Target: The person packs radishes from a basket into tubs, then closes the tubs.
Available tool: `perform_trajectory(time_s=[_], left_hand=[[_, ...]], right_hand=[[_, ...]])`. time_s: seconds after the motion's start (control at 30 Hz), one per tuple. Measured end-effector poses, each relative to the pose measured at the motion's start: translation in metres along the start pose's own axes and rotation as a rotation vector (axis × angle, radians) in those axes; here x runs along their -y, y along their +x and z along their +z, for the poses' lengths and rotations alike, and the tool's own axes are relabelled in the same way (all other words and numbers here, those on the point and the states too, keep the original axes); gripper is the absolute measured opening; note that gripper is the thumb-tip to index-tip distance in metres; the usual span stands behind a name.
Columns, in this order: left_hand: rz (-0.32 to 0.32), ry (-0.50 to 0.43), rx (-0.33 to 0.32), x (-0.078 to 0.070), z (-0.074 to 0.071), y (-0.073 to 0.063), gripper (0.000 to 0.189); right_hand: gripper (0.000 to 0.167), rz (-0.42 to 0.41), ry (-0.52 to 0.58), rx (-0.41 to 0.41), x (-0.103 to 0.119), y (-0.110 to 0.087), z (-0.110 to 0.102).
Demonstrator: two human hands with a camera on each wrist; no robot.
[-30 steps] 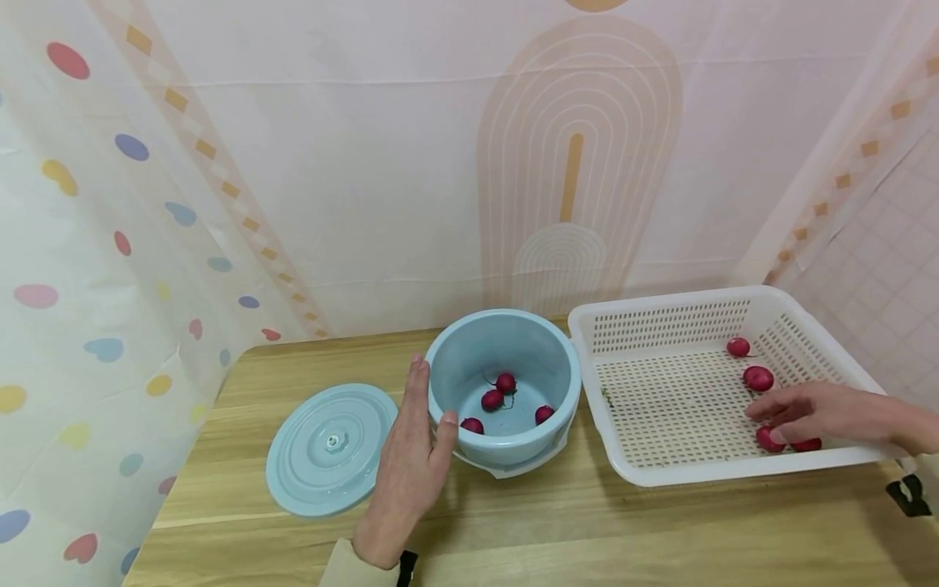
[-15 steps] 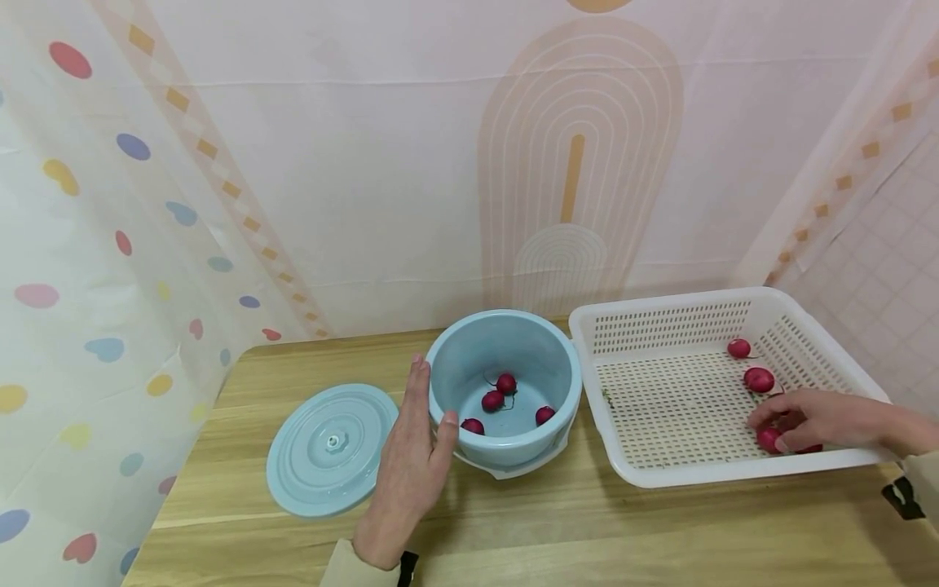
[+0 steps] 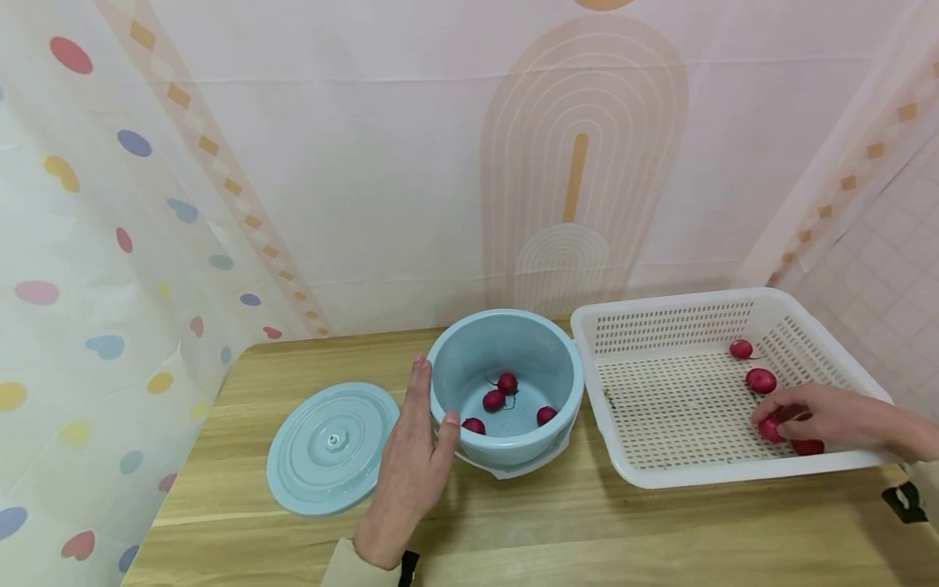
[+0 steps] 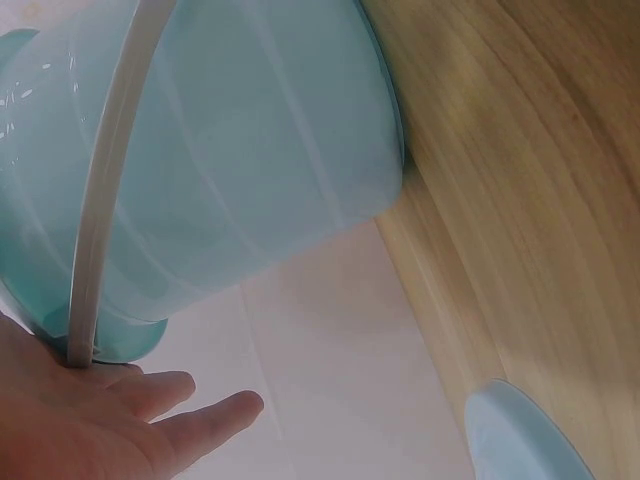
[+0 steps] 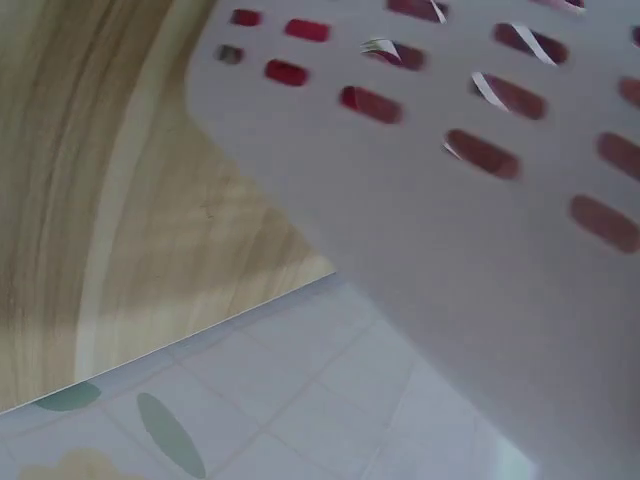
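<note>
In the head view my right hand (image 3: 844, 416) reaches into the white slotted basket (image 3: 660, 478) and pinches a red radish (image 3: 769, 430) between thumb and fingers. Right beside it lies another radish (image 3: 808, 447), and two more sit farther back. My left hand (image 3: 413, 456) rests with extended fingers against the left side of the light blue bucket (image 3: 513, 444), which holds several radishes (image 3: 494, 400). The left wrist view has the bucket's wall and its pale handle (image 4: 105, 170) by my fingers. In the right wrist view the basket wall (image 5: 340, 190) hides most of my hand.
The round blue lid (image 3: 333, 448) lies on the wooden table (image 3: 557, 530), left of the bucket. Bucket and basket stand side by side, nearly touching. A patterned curtain (image 3: 381, 204) hangs behind the table and along its left side.
My right hand's fingers have closed in on the front radish in the basket and shifted it slightly. The left hand stays at the bucket.
</note>
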State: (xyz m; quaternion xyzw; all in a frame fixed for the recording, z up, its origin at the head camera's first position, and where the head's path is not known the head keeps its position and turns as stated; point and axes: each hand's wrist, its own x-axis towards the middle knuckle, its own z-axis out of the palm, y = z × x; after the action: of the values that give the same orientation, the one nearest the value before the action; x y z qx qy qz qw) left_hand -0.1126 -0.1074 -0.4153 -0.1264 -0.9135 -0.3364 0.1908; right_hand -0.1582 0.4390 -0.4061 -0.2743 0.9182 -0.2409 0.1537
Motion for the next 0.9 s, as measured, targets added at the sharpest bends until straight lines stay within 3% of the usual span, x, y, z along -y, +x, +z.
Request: perform_trajectory(time_s=[0.17,0.37,0.57,0.9], left_hand=[[0.004,0.000,-0.001,0.000,0.000,0.000,0.071],[-0.007,-0.006,0.006,-0.001,0.000,0.000,0.072],[-0.028,-0.006,0.020,-0.002,0.000,0.000,0.072],[-0.025,0.000,0.016,-0.002,-0.001,0.000,0.073]], right_hand=[[0.019,0.042,0.040,-0.078,0.007,-0.003,0.000],[0.025,-0.002,0.091,-0.212,0.016,-0.006,0.001],[0.039,-0.107,0.092,-0.381,0.025,-0.008,0.006],[0.038,-0.112,0.083,-0.501,0.052,-0.007,0.007]])
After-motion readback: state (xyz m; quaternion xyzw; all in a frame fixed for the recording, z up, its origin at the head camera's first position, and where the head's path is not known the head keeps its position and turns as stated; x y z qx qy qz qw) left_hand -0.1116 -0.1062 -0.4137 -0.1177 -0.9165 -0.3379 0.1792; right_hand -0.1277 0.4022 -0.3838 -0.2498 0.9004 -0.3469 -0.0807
